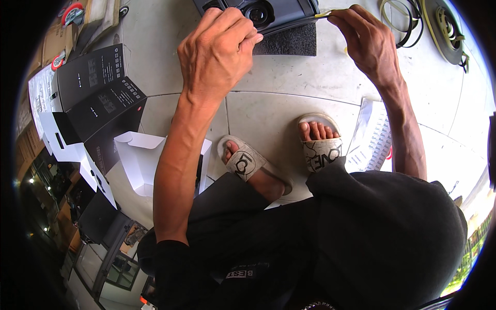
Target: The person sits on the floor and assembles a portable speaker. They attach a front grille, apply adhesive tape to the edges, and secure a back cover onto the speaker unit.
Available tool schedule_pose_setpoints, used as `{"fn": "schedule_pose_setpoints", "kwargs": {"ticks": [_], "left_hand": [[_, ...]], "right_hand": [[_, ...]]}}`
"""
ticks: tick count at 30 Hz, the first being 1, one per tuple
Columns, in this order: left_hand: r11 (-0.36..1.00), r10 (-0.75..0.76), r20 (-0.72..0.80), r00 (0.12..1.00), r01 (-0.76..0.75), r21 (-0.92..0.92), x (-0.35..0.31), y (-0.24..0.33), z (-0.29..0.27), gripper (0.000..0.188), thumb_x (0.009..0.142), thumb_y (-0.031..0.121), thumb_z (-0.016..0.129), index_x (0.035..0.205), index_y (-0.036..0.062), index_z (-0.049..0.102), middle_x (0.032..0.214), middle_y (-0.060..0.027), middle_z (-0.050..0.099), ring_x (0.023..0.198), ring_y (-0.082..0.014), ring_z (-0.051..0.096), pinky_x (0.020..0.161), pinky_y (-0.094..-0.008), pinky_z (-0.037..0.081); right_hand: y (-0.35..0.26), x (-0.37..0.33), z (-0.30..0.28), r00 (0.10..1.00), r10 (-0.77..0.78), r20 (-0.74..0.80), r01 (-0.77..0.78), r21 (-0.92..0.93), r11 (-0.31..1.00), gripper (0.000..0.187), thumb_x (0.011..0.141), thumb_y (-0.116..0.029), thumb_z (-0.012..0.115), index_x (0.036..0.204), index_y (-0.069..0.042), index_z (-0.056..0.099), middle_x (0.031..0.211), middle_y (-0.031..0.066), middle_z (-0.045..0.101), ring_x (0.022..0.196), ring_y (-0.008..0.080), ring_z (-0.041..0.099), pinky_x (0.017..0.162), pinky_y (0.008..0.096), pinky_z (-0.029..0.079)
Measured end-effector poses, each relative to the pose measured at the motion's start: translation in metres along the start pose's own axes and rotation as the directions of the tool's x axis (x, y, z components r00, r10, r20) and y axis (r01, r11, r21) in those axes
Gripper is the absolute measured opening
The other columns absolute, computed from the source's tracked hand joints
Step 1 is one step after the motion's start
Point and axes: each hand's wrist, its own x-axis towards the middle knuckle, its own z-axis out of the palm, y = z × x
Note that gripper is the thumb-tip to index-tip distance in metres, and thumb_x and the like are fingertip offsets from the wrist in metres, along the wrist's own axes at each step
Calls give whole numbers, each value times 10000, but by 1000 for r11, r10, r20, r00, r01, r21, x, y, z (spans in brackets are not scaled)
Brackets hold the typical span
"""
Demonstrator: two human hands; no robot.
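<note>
A dark grey device with a round lens [289,11], much like a projector, sits at the top of the head view, partly cut off by its edge. Just below the lens, my left hand [218,51] is closed, thumb against fingers, at the device's near edge. A thin black strip [297,22] with a yellowish part runs along that edge toward my right hand [364,39]. The fingers of that hand pinch the strip's right end, off the device's corner. What lies inside the left fingers is mostly hidden. Under the device shows a black textured sheet [294,44].
Loose loops of strip [408,31] and a flat coil [445,31] lie at the upper right. Black printed boxes [95,101] and an open white carton [138,155] stand at left. A printed white packet [373,134] rests beside my sandalled foot [320,142] on the tiled floor.
</note>
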Motion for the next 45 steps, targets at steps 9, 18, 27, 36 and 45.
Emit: {"fn": "schedule_pose_setpoints", "kwargs": {"ticks": [9, 18, 27, 36, 45], "left_hand": [[990, -112, 117, 987, 101, 97, 7, 15, -9, 217, 683, 209, 825, 781, 115, 657, 804, 13, 612, 777, -212, 586, 632, -360, 492], [967, 54, 44, 998, -64, 246, 26, 22, -5, 413, 673, 391, 841, 524, 112, 577, 572, 41, 542, 609, -186, 529, 548, -333, 426], [918, 12, 199, 980, -90, 387, 44, 28, 1, 491, 730, 513, 771, 579, 68, 629, 564, -54, 599, 629, -230, 579, 637, -377, 452], [993, 111, 351, 930, -94, -64, 87, 31, 0, 368, 670, 89, 731, 1032, 39, 687, 1179, -99, 645, 1176, -314, 527, 1037, -419, 392], [979, 174, 297, 939, -134, -150, 87, 23, 18, 374, 687, 102, 693, 1059, 69, 706, 1149, -87, 687, 1211, -332, 530, 1051, -454, 400]], "right_hand": [[-25, 10, -11, 992, 128, -21, -125, 103, 987, 114, 900, -118, 633, 884, -15, 680, 790, 133, 629, 671, 335, 636, 570, 408, 500], [-28, 16, -15, 989, 147, 7, -146, 106, 984, 120, 900, -117, 632, 874, -11, 681, 784, 132, 631, 663, 334, 633, 570, 408, 495], [-23, 15, -17, 991, 137, -10, -135, 108, 985, 117, 894, -109, 631, 876, -7, 684, 792, 139, 637, 666, 340, 634, 577, 409, 494], [-21, 15, -14, 992, 128, -14, -125, 132, 983, 124, 896, -116, 623, 866, -8, 676, 791, 149, 630, 668, 352, 632, 582, 416, 494], [-9, 2, -3, 996, 74, 45, -75, 5, 997, 171, 951, -178, 623, 998, -39, 711, 930, 73, 692, 721, 204, 684, 625, 310, 560]]}}
